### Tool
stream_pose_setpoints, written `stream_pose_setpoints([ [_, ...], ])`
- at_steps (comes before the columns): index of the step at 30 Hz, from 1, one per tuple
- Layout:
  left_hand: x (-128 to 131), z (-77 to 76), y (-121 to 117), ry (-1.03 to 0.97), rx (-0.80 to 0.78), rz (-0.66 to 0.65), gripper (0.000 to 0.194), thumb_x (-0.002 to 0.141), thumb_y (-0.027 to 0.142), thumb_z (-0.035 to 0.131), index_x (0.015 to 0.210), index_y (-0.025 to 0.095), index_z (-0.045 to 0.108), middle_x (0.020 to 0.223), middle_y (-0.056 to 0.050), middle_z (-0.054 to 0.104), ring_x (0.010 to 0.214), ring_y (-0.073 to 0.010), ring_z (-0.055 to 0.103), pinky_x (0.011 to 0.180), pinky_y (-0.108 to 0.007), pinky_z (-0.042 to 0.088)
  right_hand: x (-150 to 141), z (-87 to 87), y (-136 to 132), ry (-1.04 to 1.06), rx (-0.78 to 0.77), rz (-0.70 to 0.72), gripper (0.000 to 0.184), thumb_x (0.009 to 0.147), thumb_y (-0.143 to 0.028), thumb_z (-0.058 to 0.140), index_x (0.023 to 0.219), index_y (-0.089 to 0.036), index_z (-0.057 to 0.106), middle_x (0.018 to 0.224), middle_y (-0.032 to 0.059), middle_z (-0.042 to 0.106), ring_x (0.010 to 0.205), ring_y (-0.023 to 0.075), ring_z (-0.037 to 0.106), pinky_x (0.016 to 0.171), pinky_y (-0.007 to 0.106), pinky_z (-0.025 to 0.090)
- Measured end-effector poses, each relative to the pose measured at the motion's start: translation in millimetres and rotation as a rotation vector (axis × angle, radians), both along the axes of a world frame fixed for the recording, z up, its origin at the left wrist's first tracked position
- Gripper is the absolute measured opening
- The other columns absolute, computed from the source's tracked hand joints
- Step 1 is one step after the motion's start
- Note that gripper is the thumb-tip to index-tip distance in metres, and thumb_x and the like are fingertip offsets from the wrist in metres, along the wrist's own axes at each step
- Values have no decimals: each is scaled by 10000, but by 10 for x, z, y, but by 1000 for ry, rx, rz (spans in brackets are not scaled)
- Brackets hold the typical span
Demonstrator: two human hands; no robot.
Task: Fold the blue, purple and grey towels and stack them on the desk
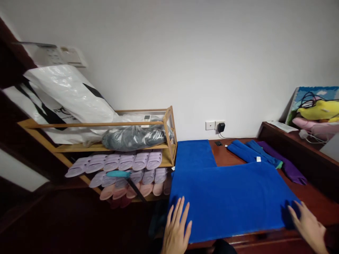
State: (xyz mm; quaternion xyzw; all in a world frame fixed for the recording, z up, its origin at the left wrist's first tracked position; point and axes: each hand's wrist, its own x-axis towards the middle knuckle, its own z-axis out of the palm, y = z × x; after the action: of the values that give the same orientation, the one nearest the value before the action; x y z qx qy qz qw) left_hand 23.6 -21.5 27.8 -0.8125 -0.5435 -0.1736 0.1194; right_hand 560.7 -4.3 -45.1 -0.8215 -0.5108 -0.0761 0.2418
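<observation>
A blue towel (pixel 233 201) lies spread flat over the front of the reddish-brown table (pixel 225 155). My left hand (pixel 177 225) is at its left edge, fingers stretched out and slightly apart. At the right end of the cloth is my right hand (pixel 308 222), its fingers extended and nothing visible in its grasp. Whether either palm presses on the fabric, I cannot tell. Behind the spread towel lies another flat blue towel (pixel 196 153), partly covered by it. Rolled or folded blue cloths (pixel 246 151) and a purple cloth (pixel 288 167) rest at the back right.
On the left stands a wooden rack (pixel 169 141) with several slippers (pixel 127 160), a large white bag (pixel 71 95) and a plastic-wrapped dark bundle (pixel 135 137). A black plug (pixel 221 127) sits in the wall socket. A raised ledge (pixel 272 132) at right holds a yellow plush toy (pixel 320 110).
</observation>
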Motion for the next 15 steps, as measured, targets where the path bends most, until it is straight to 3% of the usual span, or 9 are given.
stream_pose_setpoints([
  [2,-45,-35,-102,-16,-5,71,605,921,274,405,1480,223,178,1535,-60,217,1385,-236,257,1092,-423,298,-449,-1,-86,62,-12,140,683,836,-622,253,1303,-183,488,1374,177,471,1204,337,497,884,522,435],
  [5,-126,-220,-165,-37,-30,117,596,925,300,405,1476,272,177,1520,-45,261,1358,-236,320,1024,-419,397,-1183,25,-266,-3,-70,458,554,886,-525,329,1413,-354,308,1475,59,356,1313,266,384,980,515,372],
  [7,-176,-354,-157,-63,-58,96,591,926,307,411,1472,292,184,1514,-32,280,1351,-231,333,985,-385,444,-1539,38,-363,-49,-131,588,544,905,-461,359,1432,-400,235,1493,30,321,1339,241,346,1000,487,365],
  [10,-225,-446,-132,-121,-100,65,597,928,305,414,1474,298,172,1520,-26,267,1359,-228,311,993,-367,448,-1762,48,-414,-53,-126,605,505,910,-423,374,1409,-389,303,1474,39,359,1329,243,363,984,482,385],
  [15,-285,-324,-206,-252,-101,36,608,944,264,377,1481,323,98,1534,-15,236,1353,-214,323,1018,-356,437,-1768,162,-457,197,13,553,410,857,-449,440,1222,-304,561,1381,84,485,1231,280,478,946,477,416],
])
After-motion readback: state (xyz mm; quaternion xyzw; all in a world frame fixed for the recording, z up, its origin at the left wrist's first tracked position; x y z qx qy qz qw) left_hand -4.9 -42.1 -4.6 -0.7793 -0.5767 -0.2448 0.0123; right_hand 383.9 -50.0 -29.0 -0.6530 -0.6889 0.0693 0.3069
